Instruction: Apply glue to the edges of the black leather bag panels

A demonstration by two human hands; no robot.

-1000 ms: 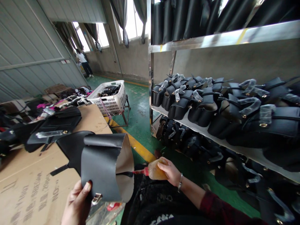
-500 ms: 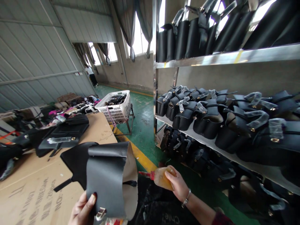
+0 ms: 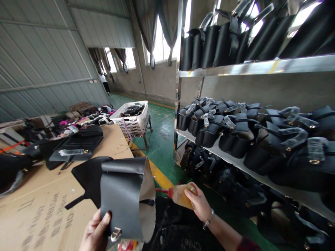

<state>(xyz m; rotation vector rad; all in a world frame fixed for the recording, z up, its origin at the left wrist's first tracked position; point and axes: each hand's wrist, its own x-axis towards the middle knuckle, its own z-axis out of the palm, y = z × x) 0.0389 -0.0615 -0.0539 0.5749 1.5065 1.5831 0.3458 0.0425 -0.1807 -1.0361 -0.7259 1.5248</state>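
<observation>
My left hand [image 3: 98, 226] grips the lower left edge of a black leather bag body [image 3: 121, 198], thumb on its outside. The bag is tilted so its beige-lined opening faces right, and a gold clasp [image 3: 116, 234] shows near my thumb. My right hand [image 3: 199, 202] is wrapped round a squeeze bottle of amber glue [image 3: 182, 196]. Its red nozzle points left, close to the rim of the bag opening; whether it touches cannot be told. Behind the bag, a flat black leather piece with a strap [image 3: 90, 177] lies on the cardboard.
Printed cardboard [image 3: 42, 209] covers the table at left, with black bag parts [image 3: 75, 148] on it. A white basket [image 3: 133, 120] stands beyond. On the right, a metal rack [image 3: 235, 69] holds many black bags [image 3: 237, 130]. A person [image 3: 104, 82] is far back.
The view has turned slightly left, so the surroundings sit a little further right. Both hands keep their holds, and the nozzle stays close to the bag's rim.
</observation>
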